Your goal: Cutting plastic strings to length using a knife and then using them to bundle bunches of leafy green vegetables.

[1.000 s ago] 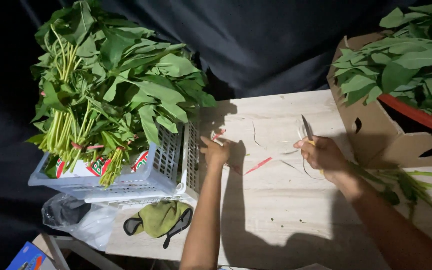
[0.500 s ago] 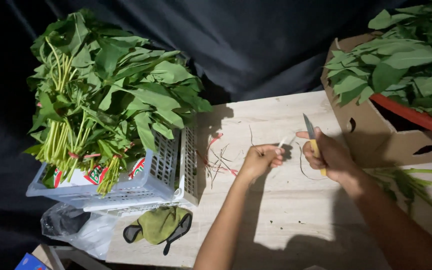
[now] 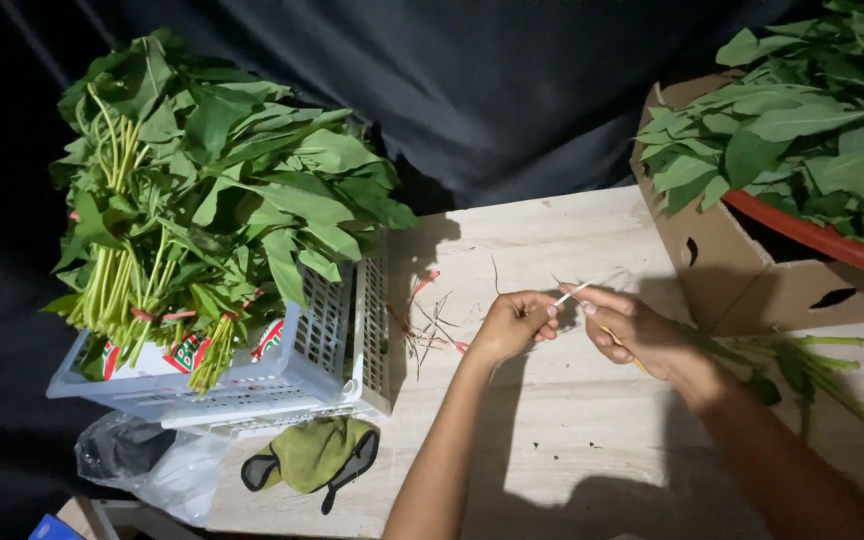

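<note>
Over the middle of the wooden table (image 3: 572, 480), the two hands are meeting, and between them they are pinching a thin pale strip (image 3: 572, 294), a tie of some sort. The left hand (image 3: 512, 325) is curling loosely, thumb and fingertips nipping one end; the right hand (image 3: 632, 330) is gripping the other end while also tucking what looks like a knife with a yellowish handle (image 3: 617, 340) under its fingers, though the blade is hard to make out. That strip is looking feather-light, limp and easy to snap or lose, so the ends, pinched firmly, are the sensible place to hold it. Just left of the hands, more red and dark strips (image 3: 430, 325) are lying scattered on the wood. Beyond them, a white plastic crate (image 3: 337, 340) is carrying bundled leafy greens (image 3: 212, 200), soft and bruisable. On the right, loose stems (image 3: 812, 365) are lying beside a cardboard box (image 3: 722, 260) heaped with more leaves (image 3: 812, 150). Below the crate, a green glove (image 3: 312, 455) is resting.
</note>
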